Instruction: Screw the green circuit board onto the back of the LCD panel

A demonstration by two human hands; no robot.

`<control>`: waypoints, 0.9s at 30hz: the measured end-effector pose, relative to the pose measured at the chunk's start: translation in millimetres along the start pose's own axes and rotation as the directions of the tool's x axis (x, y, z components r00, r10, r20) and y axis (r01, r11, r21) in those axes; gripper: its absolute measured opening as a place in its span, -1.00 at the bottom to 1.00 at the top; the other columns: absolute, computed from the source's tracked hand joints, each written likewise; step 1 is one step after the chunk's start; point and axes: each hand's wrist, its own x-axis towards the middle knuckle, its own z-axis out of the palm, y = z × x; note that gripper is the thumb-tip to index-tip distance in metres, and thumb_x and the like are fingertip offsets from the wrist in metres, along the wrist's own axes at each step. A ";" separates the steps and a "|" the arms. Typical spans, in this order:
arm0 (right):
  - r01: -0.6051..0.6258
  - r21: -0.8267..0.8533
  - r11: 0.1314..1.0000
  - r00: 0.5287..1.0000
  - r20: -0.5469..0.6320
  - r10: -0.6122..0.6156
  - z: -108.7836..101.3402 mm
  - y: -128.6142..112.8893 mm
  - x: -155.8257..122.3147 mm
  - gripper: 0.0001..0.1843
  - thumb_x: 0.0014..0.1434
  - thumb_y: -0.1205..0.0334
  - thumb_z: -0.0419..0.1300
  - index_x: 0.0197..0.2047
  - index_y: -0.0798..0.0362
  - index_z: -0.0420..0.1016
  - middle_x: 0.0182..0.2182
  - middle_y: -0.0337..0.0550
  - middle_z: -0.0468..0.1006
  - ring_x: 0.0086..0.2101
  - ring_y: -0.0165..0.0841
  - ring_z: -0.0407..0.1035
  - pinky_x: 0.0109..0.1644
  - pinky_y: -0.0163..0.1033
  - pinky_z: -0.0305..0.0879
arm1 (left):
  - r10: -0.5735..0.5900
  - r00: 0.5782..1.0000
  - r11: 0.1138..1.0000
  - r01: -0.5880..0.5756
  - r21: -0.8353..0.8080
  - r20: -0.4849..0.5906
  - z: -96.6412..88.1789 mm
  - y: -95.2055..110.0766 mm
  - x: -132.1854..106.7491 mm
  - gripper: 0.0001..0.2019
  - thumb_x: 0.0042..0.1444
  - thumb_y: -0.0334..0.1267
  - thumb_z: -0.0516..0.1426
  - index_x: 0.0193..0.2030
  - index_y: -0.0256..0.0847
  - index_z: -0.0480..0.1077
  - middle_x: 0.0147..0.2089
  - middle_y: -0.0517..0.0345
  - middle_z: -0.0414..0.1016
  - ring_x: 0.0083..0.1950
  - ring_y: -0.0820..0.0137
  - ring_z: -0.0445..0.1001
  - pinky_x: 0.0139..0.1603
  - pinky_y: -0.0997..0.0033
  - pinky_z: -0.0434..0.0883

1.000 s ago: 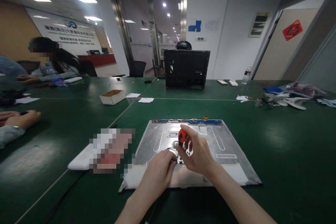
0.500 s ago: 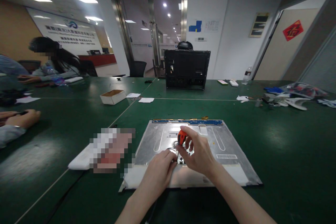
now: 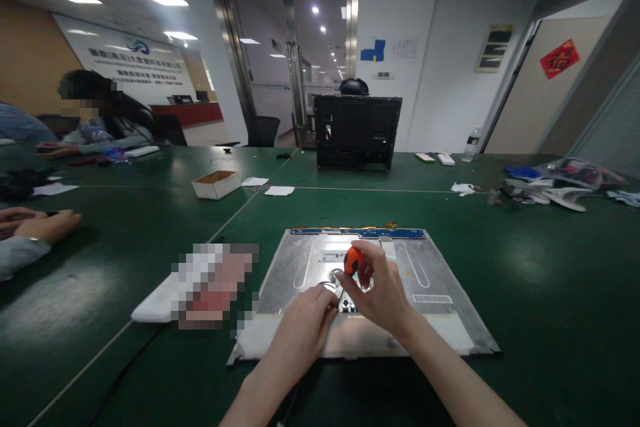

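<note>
A flat silver metal panel (image 3: 430,273), the back of a display with a blue circuit strip along its far edge, lies on the green table in front of me. My right hand (image 3: 380,297) is closed around a screwdriver with an orange handle (image 3: 352,260), held upright over the panel's middle. My left hand (image 3: 305,327) rests on the panel beside it, fingers curled and pinched at the screwdriver's tip; what they pinch is hidden.
A blurred white item (image 3: 210,287) lies left of the panel. Farther back stand a small cardboard box (image 3: 216,184), paper scraps, and a black computer case (image 3: 356,131). Clutter lies at the far right (image 3: 560,187). Other people's hands (image 3: 40,223) rest at the left edge.
The orange handle has tilted slightly to the right and turned in my right hand's fingers. My left hand has stayed in place.
</note>
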 end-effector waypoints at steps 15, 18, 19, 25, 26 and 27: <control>0.045 -0.017 0.999 0.999 0.001 -0.045 -1.4 -1.4 0.3 -0.53 0.21 0.25 0.15 0.15 -0.04 0.10 -0.40 -0.28 0.41 -0.60 -0.49 0.21 -0.55 -0.35 0.18 | 0.024 1.000 1.000 -0.024 -0.003 -0.001 -0.3 -1.4 0.0 -0.80 0.14 -0.48 -0.04 -0.28 -0.17 0.37 -0.20 0.03 0.49 -0.14 0.21 0.46 -0.15 0.28 0.36; 0.063 -0.028 0.998 0.998 0.019 -0.063 -2.1 -0.8 2.0 -0.58 0.22 0.21 0.16 0.12 -0.05 0.15 -0.38 -0.27 0.41 -0.58 -0.49 0.19 -0.52 -0.35 0.18 | 0.015 1.000 1.000 -0.016 -0.018 -0.007 -0.6 -0.8 -0.4 -0.81 0.13 -0.48 -0.04 -0.29 -0.18 0.35 -0.20 0.03 0.49 -0.16 0.22 0.46 -0.15 0.28 0.37; 0.062 -0.020 0.998 0.998 0.026 -0.062 -2.6 -0.9 2.2 -0.58 0.22 0.22 0.16 0.12 -0.05 0.16 -0.37 -0.26 0.41 -0.57 -0.48 0.20 -0.52 -0.35 0.19 | 0.014 1.000 1.000 -0.014 -0.019 -0.008 -0.6 -0.8 -0.5 -0.81 0.14 -0.48 -0.03 -0.29 -0.18 0.35 -0.21 0.04 0.49 -0.16 0.22 0.46 -0.15 0.28 0.37; 0.036 0.061 0.998 0.996 0.075 -0.041 -6.8 -4.2 2.2 -0.45 0.18 0.35 0.08 0.22 0.00 0.08 -0.25 -0.15 0.47 -0.46 -0.43 0.35 -0.47 -0.33 0.27 | 0.025 1.000 1.000 -0.025 -0.001 -0.002 0.9 -2.5 0.7 -0.81 0.16 -0.48 -0.04 -0.30 -0.19 0.36 -0.21 0.02 0.49 -0.16 0.22 0.45 -0.17 0.28 0.36; 0.025 0.058 0.998 0.996 0.082 -0.030 -7.9 -5.4 3.9 -0.46 0.16 0.36 0.07 0.21 0.02 0.09 -0.27 -0.15 0.48 -0.46 -0.43 0.36 -0.46 -0.33 0.26 | 0.023 1.000 1.000 -0.023 0.006 0.001 1.3 -2.9 1.1 -0.82 0.16 -0.47 -0.04 -0.30 -0.20 0.35 -0.21 0.02 0.49 -0.16 0.21 0.45 -0.18 0.28 0.35; 0.010 0.037 0.999 0.995 0.096 -0.014 -9.4 -7.0 6.8 -0.50 0.15 0.35 0.08 0.17 0.04 0.13 -0.30 -0.17 0.48 -0.47 -0.43 0.36 -0.46 -0.34 0.24 | 0.019 1.000 1.000 -0.019 0.013 0.005 1.7 -3.3 1.3 -0.82 0.16 -0.46 -0.04 -0.30 -0.20 0.35 -0.21 0.01 0.48 -0.16 0.21 0.45 -0.18 0.28 0.35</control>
